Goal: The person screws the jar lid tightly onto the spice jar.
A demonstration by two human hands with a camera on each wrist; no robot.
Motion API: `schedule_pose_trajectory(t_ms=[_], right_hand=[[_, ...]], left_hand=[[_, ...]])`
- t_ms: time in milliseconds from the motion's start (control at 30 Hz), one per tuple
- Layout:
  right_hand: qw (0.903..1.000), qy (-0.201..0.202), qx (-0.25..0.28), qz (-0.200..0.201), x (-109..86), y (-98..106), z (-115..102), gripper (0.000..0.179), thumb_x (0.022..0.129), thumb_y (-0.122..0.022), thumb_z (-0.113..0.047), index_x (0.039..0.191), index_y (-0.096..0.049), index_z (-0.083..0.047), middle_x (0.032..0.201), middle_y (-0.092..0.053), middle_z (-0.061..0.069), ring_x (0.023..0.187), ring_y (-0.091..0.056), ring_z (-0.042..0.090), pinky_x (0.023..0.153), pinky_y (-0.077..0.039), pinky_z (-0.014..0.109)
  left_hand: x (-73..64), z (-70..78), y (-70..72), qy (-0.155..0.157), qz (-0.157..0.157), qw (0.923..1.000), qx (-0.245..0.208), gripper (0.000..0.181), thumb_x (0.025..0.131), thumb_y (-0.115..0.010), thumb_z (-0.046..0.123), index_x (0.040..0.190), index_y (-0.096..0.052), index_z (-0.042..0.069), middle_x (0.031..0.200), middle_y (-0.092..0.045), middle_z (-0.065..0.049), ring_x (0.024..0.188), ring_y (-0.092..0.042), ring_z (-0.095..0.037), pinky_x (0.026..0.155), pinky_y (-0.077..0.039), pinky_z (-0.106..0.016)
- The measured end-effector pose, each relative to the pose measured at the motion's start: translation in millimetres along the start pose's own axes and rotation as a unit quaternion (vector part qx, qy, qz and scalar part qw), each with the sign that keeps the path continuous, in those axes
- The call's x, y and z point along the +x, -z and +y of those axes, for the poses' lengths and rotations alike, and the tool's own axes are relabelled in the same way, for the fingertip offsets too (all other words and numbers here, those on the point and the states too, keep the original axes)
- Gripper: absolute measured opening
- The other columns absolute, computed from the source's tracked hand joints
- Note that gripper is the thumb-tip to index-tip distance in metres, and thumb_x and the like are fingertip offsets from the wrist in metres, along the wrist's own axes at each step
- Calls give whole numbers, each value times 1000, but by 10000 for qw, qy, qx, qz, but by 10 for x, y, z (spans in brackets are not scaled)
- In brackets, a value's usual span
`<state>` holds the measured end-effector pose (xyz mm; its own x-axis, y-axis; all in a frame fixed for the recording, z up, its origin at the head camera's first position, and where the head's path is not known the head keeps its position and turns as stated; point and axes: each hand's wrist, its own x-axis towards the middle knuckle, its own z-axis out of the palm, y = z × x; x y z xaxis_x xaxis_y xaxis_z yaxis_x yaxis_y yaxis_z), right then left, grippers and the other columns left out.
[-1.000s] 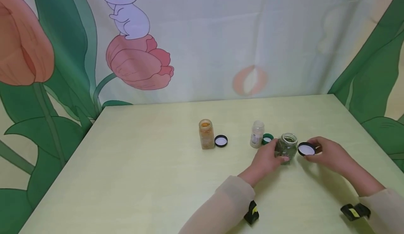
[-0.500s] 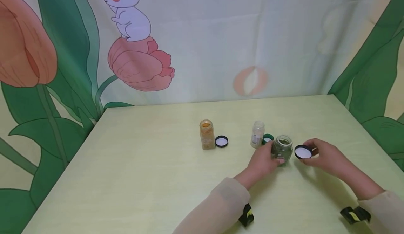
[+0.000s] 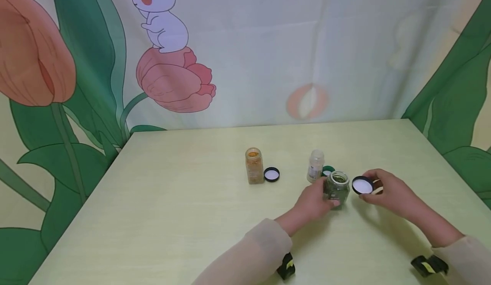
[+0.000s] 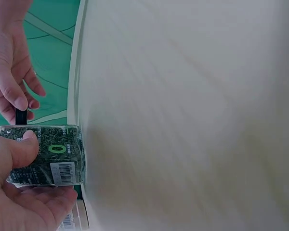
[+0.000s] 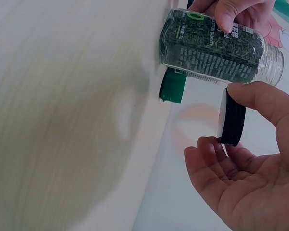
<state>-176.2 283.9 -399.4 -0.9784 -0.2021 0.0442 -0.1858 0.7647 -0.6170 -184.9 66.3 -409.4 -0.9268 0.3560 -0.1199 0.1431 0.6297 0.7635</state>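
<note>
My left hand [image 3: 315, 200] grips a clear glass jar [image 5: 212, 45] of dried green herb flakes, upright, its mouth uncovered. In the left wrist view the thumb lies across the jar's printed side [image 4: 48, 154] and the other fingers pass round behind it. Just right of the jar, my right hand [image 3: 391, 191] pinches a black screw lid [image 3: 362, 185] between thumb and fingers. The lid's white inner face is turned toward the head camera and the jar. In the right wrist view the lid [image 5: 232, 118] sits close to the jar's neck.
An uncovered jar of orange-brown spice [image 3: 255, 167] stands mid-table, a black lid [image 3: 271, 174] beside it. Behind my left hand are a small clear bottle [image 3: 316, 165] and a green cap [image 3: 327, 170]. A printed curtain [image 3: 249, 63] hangs behind the table.
My left hand has moved the herb jar left and slightly nearer. The right hand has followed leftward with the black lid. The other jars and caps stay put on the table.
</note>
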Motion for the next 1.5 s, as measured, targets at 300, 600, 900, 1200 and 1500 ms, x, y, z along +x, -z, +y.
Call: schedule_pose_trajectory(t_ms=[300, 600, 900, 1200, 1500], right_hand=[[9999, -73, 2, -84, 11, -13, -46, 52, 84, -82, -9, 121, -55, 15, 111, -65, 29, 98, -66, 37, 70, -52, 24], [9999, 58, 33, -128, -6, -67, -182, 51, 83, -83, -10, 121, -58, 12, 112, -67, 25, 98, -67, 33, 68, -50, 23], [9998, 145, 11, -104, -17, -89, -279, 51, 83, -83, -9, 122, -58, 12, 112, -67, 24, 96, -66, 30, 66, -49, 21], [9997, 203, 10, -133, -2, -127, -367, 53, 82, -84, -11, 123, -59, 11, 111, -68, 22, 95, -64, 26, 64, -49, 21], [9990, 424, 140, 26, -21, -155, -495, 51, 81, -87, -15, 121, -63, 5, 111, -69, 16, 92, -61, 16, 67, -49, 22]], left_hand=[[-71, -66, 63, -30, -28, 10000, 0, 61, 93, -77, 19, 145, -49, 3, 141, -64, -16, 128, -64, -26, 108, -53, -34], [-158, -196, 169, -216, -7, 9997, -107, 64, 93, -76, 16, 146, -45, -2, 140, -64, -20, 130, -63, -30, 110, -52, -39], [-228, -296, 271, -273, -96, 9994, -198, 62, 95, -74, 15, 145, -45, -4, 139, -64, -21, 130, -62, -33, 111, -51, -42], [-287, -391, 388, -268, -98, 9992, -264, 62, 94, -74, 13, 146, -45, -5, 141, -63, -22, 132, -61, -34, 113, -50, -45], [-350, -530, 519, -283, -27, 9983, -509, 61, 94, -73, 9, 144, -44, -8, 142, -61, -27, 136, -57, -40, 117, -44, -54]])
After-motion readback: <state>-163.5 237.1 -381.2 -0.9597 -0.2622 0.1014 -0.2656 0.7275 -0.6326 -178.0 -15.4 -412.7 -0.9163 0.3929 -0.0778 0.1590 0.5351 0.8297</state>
